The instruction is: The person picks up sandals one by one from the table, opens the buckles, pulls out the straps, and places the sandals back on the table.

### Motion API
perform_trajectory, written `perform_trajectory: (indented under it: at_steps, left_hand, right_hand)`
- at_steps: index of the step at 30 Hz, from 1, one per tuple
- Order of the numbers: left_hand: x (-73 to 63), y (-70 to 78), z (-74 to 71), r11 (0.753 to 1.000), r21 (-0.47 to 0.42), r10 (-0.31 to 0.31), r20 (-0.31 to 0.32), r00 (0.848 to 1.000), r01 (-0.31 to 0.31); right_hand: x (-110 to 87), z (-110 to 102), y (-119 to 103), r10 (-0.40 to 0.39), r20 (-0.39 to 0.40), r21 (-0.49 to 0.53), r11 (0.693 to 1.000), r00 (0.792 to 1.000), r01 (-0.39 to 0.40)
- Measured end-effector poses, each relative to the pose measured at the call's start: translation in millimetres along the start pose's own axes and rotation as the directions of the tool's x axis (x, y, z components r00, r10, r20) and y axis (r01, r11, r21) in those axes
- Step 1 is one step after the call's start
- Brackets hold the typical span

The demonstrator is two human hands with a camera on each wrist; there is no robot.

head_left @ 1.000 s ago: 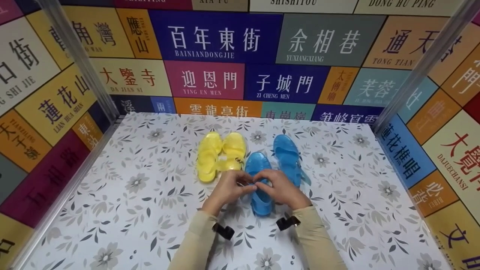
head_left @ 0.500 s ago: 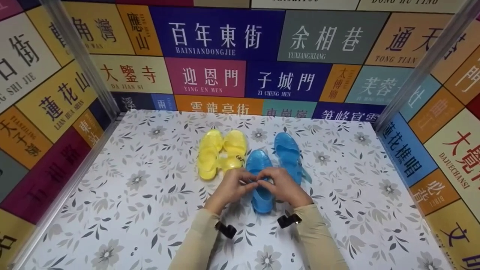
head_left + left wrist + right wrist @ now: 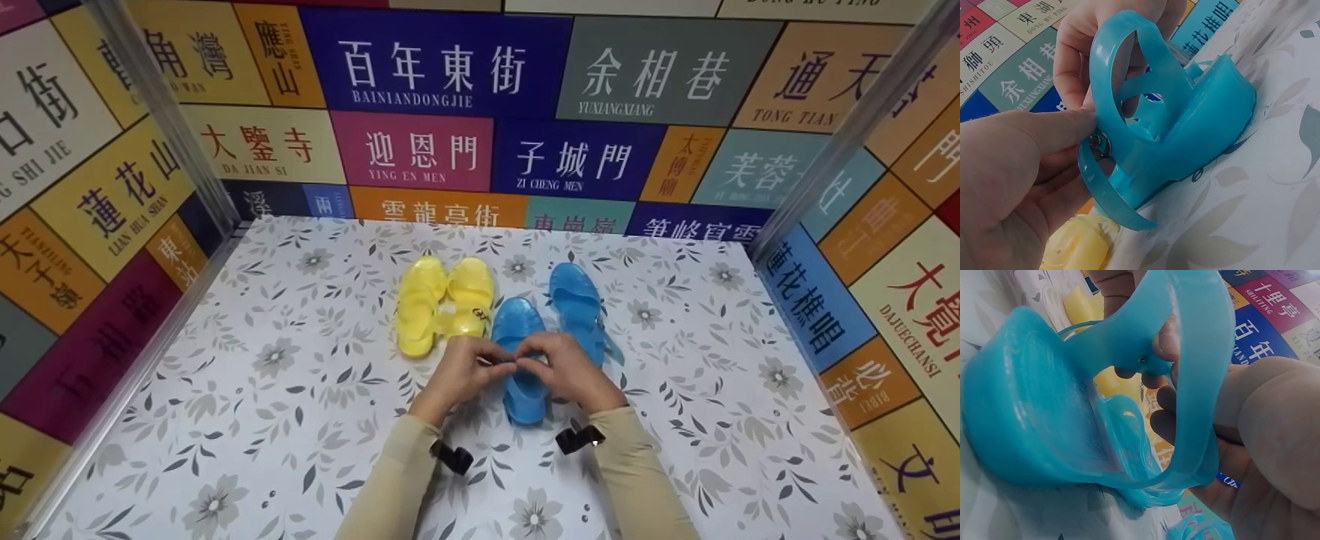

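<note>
Both hands meet over the near blue jelly sandal [image 3: 517, 319], which stands upright on the table. My left hand [image 3: 459, 373] pinches its ankle strap [image 3: 1111, 197] beside a small metal buckle [image 3: 1100, 143], as the left wrist view shows. My right hand [image 3: 568, 369] holds the strap from the other side, its fingers behind the blue band [image 3: 1199, 377] in the right wrist view. The fingertips nearly touch each other. Part of the strap end is hidden by the fingers. The second blue sandal [image 3: 576, 292] lies just to the right and farther back.
A pair of yellow sandals [image 3: 416, 319] stands to the left of the blue ones, close to my left hand. The table [image 3: 262, 435] has a white leaf-and-flower cover. Colourful signboard walls [image 3: 427, 67] with clear corner posts [image 3: 169, 112] enclose its back and sides.
The fingertips have drawn slightly closer together over the strap. The whole head view has shifted a little; the sandals keep their places on the table.
</note>
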State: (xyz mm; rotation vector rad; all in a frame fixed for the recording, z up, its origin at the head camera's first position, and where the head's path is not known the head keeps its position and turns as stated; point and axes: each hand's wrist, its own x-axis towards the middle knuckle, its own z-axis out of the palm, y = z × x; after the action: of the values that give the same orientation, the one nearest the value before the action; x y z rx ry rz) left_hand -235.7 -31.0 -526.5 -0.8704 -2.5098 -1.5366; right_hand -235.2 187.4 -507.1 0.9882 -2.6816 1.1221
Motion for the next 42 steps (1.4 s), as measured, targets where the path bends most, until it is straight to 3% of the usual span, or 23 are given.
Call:
perform_trajectory:
  at_steps: [5, 15, 21, 26, 42]
  left_hand:
    - [0.8, -1.6, 1.5, 0.999, -0.011, 0.035, -0.022, 0.999, -0.035]
    - [-0.6, 1.0, 1.2, 1.0, -0.018, -0.013, -0.007, 1.0, 0.013]
    - [-1.3, -0.5, -0.3, 1.0, -0.015, -0.011, -0.007, 1.0, 0.011]
    - [-0.4, -2.3, -1.1, 0.999, -0.025, -0.022, -0.001, 1.0, 0.022]
    - [-0.9, -2.5, -0.2, 0.997, -0.073, -0.011, 0.016, 1.0, 0.012]
  right_hand:
    - [0.2, 0, 1, -0.023, -0.016, -0.003, 1.0, 1.0, 0.023]
    - [-3.6, -10, 5, -0.02, -0.054, -0.014, 1.0, 0.998, 0.019]
    - [-3.2, -9, 3, -0.003, 0.045, 0.027, 1.0, 0.999, 0.001]
    - [-0.6, -5, -1, 0.058, 0.099, 0.022, 0.998, 0.993, -0.061]
    - [-1.6, -4, 2, 0.05, 0.032, 0.073, 0.996, 0.998, -0.052]
